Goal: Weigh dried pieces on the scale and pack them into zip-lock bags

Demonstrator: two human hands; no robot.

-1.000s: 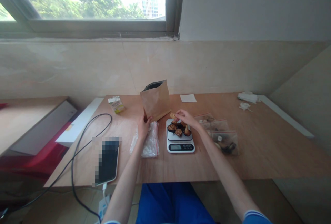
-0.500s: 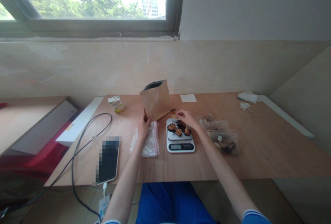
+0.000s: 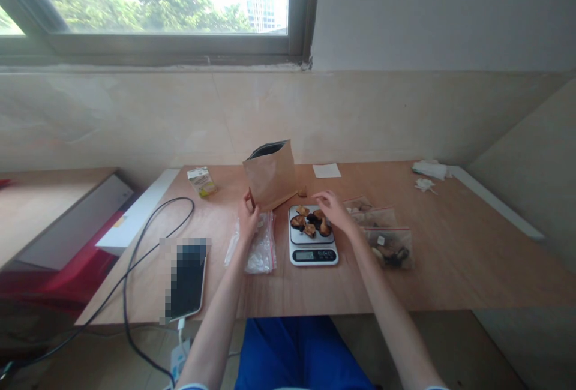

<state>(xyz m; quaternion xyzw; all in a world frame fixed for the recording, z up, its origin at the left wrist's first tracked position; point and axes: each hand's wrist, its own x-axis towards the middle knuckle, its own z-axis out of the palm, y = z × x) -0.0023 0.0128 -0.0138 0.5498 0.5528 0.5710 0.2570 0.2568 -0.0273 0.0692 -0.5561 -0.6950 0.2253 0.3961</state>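
Taking the digital kitchen scale (image 3: 312,252) as the clock's centre and reading left to right, a black cable (image 3: 148,240) loops across the plywood table (image 3: 468,270) at about 9 o'clock, beside a smartphone (image 3: 188,279) lying flat, partly blurred out, with a white plug at its lower end. Farther off, at 10 o'clock, a small printed carton (image 3: 202,182) lies on its side. A clear zip bag (image 3: 256,252) holding white contents lies nearer, at 9 o'clock, just beside the scale. Above it, the left hand (image 3: 248,219) makes a narrow pinch on the lower corner of an upright kraft paper bag (image 3: 270,175) with a black-lined open mouth, standing at 11 o'clock. A loose brown piece (image 3: 302,191) sits on the bare wood at 12 o'clock, just behind the scale. On the scale's plate lie dark, tan-edged pieces (image 3: 309,221), perhaps dried mushrooms. The right hand (image 3: 332,210) hovers at 1 o'clock, wide and empty, its fingers (image 3: 317,196) curved just above the plate's far edge. Three zip bags (image 3: 378,231) with dark pieces fan out from 2 to 4 o'clock, and a white paper slip (image 3: 326,170) lies at 12 o'clock near the wall, with crumpled white tissue (image 3: 429,169) farther right
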